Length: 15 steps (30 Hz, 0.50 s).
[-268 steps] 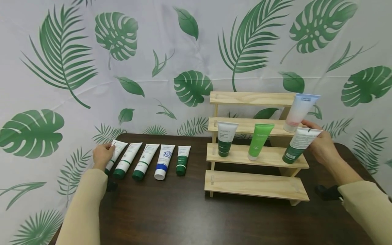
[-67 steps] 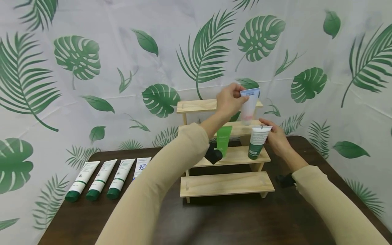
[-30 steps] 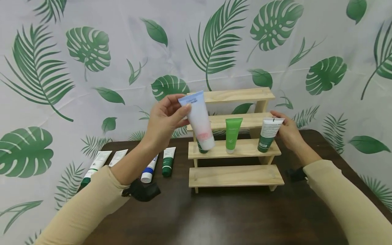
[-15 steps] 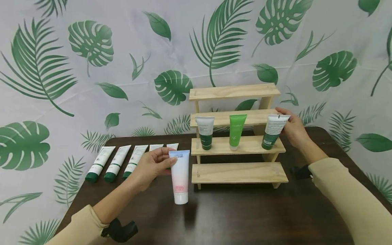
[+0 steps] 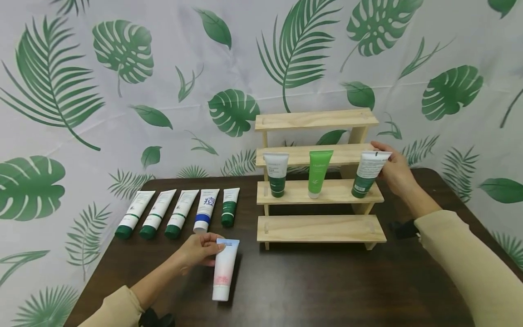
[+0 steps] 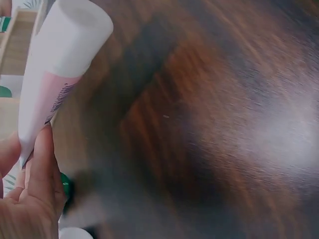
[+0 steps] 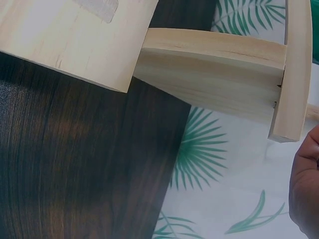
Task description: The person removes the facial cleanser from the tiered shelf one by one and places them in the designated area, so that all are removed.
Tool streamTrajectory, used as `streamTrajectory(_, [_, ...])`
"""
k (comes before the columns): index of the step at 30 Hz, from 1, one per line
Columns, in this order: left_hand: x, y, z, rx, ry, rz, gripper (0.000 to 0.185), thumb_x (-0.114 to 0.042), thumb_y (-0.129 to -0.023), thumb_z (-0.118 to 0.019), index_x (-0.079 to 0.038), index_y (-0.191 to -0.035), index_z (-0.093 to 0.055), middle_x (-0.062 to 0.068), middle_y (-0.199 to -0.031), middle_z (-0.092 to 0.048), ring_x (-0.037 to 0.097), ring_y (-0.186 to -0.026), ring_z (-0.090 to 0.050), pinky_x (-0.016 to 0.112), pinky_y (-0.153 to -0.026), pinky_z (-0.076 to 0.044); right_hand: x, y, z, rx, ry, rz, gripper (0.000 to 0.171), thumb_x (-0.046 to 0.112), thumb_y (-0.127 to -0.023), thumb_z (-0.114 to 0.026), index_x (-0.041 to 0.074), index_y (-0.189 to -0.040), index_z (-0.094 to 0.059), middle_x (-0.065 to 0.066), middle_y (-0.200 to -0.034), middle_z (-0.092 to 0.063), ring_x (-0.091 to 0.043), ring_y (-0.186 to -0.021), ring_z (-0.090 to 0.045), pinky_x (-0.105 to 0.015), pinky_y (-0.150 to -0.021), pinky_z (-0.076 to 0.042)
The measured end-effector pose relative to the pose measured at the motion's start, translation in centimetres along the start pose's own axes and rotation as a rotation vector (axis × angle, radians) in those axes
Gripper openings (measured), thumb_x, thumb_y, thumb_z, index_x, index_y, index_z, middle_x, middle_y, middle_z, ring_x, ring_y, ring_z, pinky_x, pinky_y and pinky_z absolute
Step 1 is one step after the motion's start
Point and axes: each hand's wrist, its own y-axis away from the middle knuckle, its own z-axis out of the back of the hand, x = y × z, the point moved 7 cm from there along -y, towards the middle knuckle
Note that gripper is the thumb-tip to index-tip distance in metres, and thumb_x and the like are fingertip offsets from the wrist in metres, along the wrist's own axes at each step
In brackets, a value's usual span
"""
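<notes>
Now the pink and white tube (image 5: 224,270), which half a second ago hung upright in the air in front of the rack, lies flat on the dark table (image 5: 327,290), cap toward the near edge, just near of the row of five tubes (image 5: 180,213) lying on the left. The left hand (image 5: 200,250) has come down with it and grips its flat crimped end, fingers and thumb curled round it; the left wrist view shows the thumb (image 6: 42,164) against that end. To the right stands the wooden stepped rack (image 5: 320,227), unmoved. On its second step from the bottom stand three tubes, and the right hand (image 5: 394,170) still grips the top of the rightmost one, the white and green tube (image 5: 366,175), fingers curled behind it, as before.
</notes>
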Motion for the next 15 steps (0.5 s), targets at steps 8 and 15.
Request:
streamTrajectory(8, [1.3, -0.2, 0.3, -0.015, -0.024, 0.025, 0.038, -0.014, -0.094, -0.065, 0.011, -0.121, -0.055, 0.0, -0.091, -0.069, 0.01, -0.079, -0.059, 0.025, -0.065, -0.057, 0.1, 0.0, 0.1, -0.006, -0.034, 0.013, 0.061, 0.034, -0.102, -0.049, 0.014, -0.155, -0.026, 0.024, -0.09, -0.061, 0.003, -0.074, -0.056, -0.02, -0.059, -0.047])
streamTrajectory(15, [2.1, -0.4, 0.4, -0.019, -0.015, 0.03, 0.036, -0.011, -0.093, -0.065, 0.012, -0.118, -0.056, -0.004, -0.084, -0.068, 0.008, -0.076, -0.06, 0.026, -0.064, -0.057, 0.2, 0.1, -0.1, -0.005, -0.049, 0.018, 0.061, 0.032, -0.102, -0.048, 0.012, -0.155, -0.027, 0.025, -0.091, -0.061, 0.004, -0.076, -0.057, -0.019, -0.059, -0.047])
